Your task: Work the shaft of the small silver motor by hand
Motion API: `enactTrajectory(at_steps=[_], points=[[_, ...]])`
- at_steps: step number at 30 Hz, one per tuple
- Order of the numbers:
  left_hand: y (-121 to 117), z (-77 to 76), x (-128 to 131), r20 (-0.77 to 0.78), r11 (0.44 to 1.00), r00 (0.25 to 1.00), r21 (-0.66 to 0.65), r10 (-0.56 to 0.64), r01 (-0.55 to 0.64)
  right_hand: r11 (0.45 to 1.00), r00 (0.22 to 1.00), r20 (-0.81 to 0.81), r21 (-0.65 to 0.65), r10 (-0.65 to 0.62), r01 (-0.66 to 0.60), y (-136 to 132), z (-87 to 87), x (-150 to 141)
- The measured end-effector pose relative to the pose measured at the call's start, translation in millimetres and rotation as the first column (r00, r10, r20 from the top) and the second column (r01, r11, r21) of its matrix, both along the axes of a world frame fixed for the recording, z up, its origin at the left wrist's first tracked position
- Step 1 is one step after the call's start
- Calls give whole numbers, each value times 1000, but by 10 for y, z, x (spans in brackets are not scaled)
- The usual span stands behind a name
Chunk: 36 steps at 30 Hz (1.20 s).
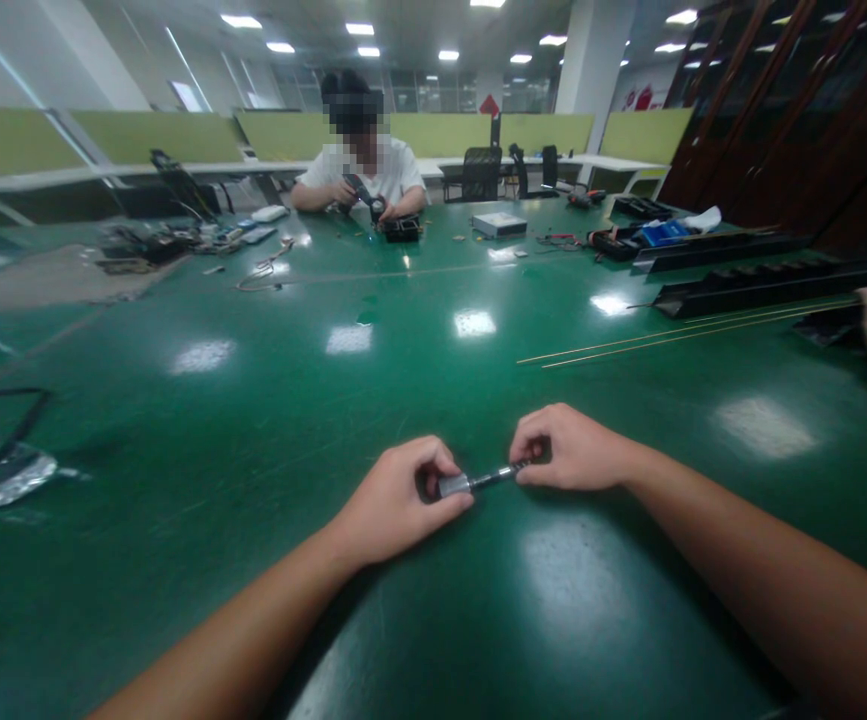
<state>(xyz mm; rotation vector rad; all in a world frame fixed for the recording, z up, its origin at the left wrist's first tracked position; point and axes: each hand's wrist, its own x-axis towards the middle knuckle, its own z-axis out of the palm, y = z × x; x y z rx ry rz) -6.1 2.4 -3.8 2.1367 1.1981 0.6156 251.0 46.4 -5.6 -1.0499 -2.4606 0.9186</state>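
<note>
Glossy green bench [253, 430] | near: left fingers [448, 514], right fingers [540, 476] pinch opposite ends of slim tool [491, 477] | risk: slackened pinch could let it roll.

The right hand [568, 447] partly hides one end of the slim grey-handled metal tool [491, 478], while far behind its left a jumbled grey heap of parts [152, 242] is blurred.

Slim metallic tool [489, 479] between left grip [399, 500] and right grip [572, 450], over green tabletop [253, 400]
</note>
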Motion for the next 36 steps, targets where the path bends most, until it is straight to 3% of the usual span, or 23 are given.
enactTrajectory(at_steps=[5, 12, 21, 26, 36], points=[[1, -22, 14, 3, 1000, 1000, 9, 2, -2, 999, 998, -57, 13, 31, -30, -48, -20, -106], [5, -23, -5, 25, 995, 999, 96, -30, 27, 967, 990, -128, 253, 54, -20, -156, -183, -435], [14, -6, 8, 8, 1000, 1000, -14, 20, -19, 964, 985, -160, 265, 61, -17, -145, -231, -382], [-1, 7, 25, -17, 1000, 1000, -11, 26, -27, 968, 987, -162, 251, 18, 24, -158, -218, -392], [2, -24, 18, -19, 1000, 1000, 8, 14, -14, 963, 984, -163, 270, 71, -25, -184, -176, -343]])
